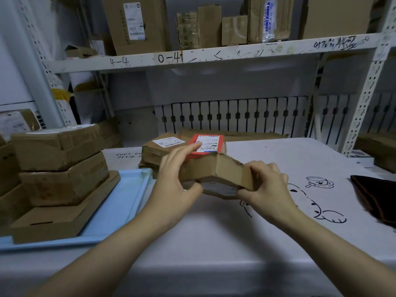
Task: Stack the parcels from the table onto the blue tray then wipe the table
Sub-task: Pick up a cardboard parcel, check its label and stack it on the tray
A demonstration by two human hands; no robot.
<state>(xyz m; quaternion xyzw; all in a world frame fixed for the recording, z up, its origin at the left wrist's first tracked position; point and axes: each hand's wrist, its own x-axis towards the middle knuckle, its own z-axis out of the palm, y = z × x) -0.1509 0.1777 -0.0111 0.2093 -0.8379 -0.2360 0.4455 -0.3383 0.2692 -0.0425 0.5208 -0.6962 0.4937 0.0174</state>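
A brown cardboard parcel (216, 172) with a red-edged label is lifted a little above the table (214, 232). My left hand (177, 181) grips its left end, fingers over the top and thumb underneath. My right hand (265, 185) grips its right end. Behind it another brown parcel (158, 148) with a white label lies on the table. The blue tray (120, 206) sits at the left with three brown parcels (62, 179) stacked on it.
A dark cloth (377, 196) lies at the table's right edge. White metal shelving (214, 54) with several boxes stands behind the table. More boxes sit at the far left beside the tray and low at the far right.
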